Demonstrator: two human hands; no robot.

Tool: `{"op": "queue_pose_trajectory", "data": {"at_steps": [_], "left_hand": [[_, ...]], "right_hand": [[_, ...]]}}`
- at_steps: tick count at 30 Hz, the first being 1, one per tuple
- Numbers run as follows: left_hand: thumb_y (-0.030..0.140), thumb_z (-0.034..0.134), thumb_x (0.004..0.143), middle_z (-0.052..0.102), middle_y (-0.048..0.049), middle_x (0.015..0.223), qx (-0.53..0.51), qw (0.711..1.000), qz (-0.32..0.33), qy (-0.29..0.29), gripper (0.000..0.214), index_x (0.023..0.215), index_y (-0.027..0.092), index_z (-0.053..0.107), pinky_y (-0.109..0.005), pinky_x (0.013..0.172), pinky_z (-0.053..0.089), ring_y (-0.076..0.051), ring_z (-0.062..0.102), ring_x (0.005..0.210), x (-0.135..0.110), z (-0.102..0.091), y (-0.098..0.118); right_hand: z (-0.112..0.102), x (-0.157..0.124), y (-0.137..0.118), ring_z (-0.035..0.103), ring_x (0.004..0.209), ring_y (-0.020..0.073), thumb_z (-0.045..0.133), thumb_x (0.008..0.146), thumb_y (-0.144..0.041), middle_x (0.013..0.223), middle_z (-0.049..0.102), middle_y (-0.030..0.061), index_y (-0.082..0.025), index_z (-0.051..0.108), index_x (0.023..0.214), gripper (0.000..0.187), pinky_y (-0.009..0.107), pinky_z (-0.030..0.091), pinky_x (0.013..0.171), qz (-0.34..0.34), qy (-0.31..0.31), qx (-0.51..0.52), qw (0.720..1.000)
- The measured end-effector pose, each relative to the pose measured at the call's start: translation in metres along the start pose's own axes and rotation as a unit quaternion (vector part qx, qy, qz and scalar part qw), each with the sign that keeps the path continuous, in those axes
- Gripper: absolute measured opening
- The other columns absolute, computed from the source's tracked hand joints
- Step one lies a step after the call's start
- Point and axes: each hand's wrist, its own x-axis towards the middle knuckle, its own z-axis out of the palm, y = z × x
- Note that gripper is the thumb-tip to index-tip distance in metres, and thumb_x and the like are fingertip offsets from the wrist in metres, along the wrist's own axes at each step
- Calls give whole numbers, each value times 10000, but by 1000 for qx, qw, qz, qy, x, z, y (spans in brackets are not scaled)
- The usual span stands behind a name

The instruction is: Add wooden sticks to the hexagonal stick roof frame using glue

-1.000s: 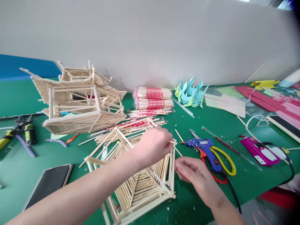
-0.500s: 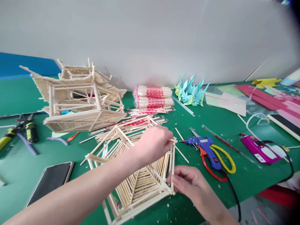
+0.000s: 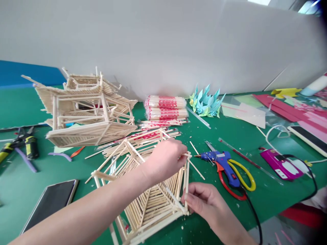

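A frame built of wooden chopsticks (image 3: 150,204) lies on the green table in front of me, with a slatted, roof-like inside. My left hand (image 3: 168,156) reaches across it, its fingers closed on the end of a stick at the far right corner. The tips of those fingers are partly hidden. Lower down on the same right side, my right hand (image 3: 204,200) pinches an upright stick between thumb and fingers near the front right corner. Right of the frame, a blue glue gun (image 3: 222,163) lies over scissors (image 3: 249,180) with red and yellow handles.
A larger chopstick building (image 3: 87,109) stands at the back left. Behind the frame are wrapped chopstick bundles (image 3: 166,107) and blue folded-paper shapes (image 3: 206,102). Pliers (image 3: 28,143) and a phone (image 3: 51,200) lie left; a magenta box (image 3: 279,163) with cables lies right.
Both hands keep their holds on the frame, with hardly any movement. The whole view has shifted slightly, so things appear a little lower and further left.
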Motion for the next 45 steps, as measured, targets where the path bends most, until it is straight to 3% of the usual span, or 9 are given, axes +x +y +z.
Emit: {"op": "queue_pose_trajectory", "data": {"at_steps": [3,8,10,17,45], "left_hand": [[158,448,727,626,-59,663,0,1000,1,2,232,739,145,680,-286,616,429,-167,558,659,0,-1,0],[145,480,702,630,-59,648,2,1000,-7,4,201,720,143,680,-291,606,436,-175,564,647,-1,-4,2],[133,492,690,631,-56,647,2,1000,-9,5,187,709,145,678,-291,610,439,-176,565,649,-1,-4,2],[127,498,703,629,-43,651,-4,1000,-7,6,180,715,158,675,-272,599,435,-163,561,636,0,-2,1],[114,509,708,627,-52,662,-6,1000,0,-4,180,730,150,683,-279,605,420,-172,547,647,1,-2,0]], "right_hand": [[-5,0,-2,356,548,97,504,806,-439,561,413,-23,-146,510,620,347,230,257,496,-10,10,-32,999],[-20,11,-4,352,555,97,502,813,-438,573,400,-37,-162,529,667,314,224,261,496,-62,133,-74,986],[-23,21,-3,326,543,91,502,818,-425,583,401,-41,-163,533,686,295,222,241,477,-77,152,-79,982],[-21,42,-6,290,512,82,533,811,-358,556,377,-59,-170,487,624,269,221,225,459,-109,143,-78,981],[-21,41,-12,272,503,90,503,818,-396,540,335,-61,-174,481,620,299,231,215,453,-120,137,-91,979]]}}
